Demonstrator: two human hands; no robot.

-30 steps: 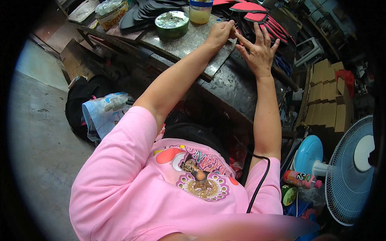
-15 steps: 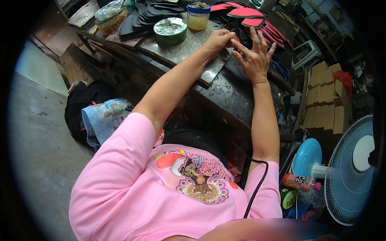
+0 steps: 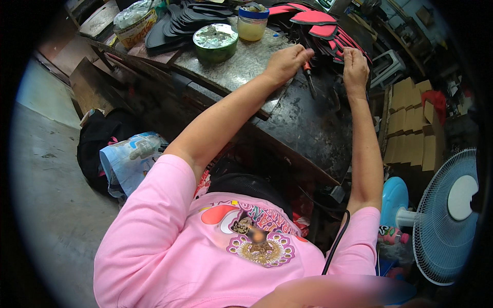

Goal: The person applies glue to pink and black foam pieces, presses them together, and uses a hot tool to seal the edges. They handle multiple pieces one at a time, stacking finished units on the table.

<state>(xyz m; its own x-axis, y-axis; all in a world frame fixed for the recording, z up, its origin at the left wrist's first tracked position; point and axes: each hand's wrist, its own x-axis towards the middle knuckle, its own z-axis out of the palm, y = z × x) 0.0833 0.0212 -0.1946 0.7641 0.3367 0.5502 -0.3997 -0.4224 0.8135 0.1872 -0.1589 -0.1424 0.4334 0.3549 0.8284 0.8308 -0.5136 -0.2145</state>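
Observation:
My left hand point(image 3: 286, 63) is closed, thumb and fingers pressed together, above the corner of the stone-like board point(image 3: 251, 66). What it pinches, if anything, is too small to see. Just beside its thumb, a slim tool point(image 3: 309, 77) with an orange handle and a dark pointed end slants toward me; I cannot tell whether it is held or lies on the table. Farther right, my right hand point(image 3: 355, 74) is also closed, its fingers bunched, and their contents are hidden. Curved pink pieces with dark edges point(image 3: 314, 19) lie piled behind and between both hands.
On the board stand a green round tub point(image 3: 215, 45) and a blue-rimmed jar point(image 3: 252, 25). Black curved sheets point(image 3: 179, 23) are stacked at the back left. Dark tabletop point(image 3: 308, 128) lies before me. Cardboard boxes point(image 3: 411, 123) and a fan point(image 3: 447, 215) stand at right.
My right hand has moved right, away from my left hand, and its spread fingers have closed. The orange-handled tool now shows between them. My left hand has shifted slightly.

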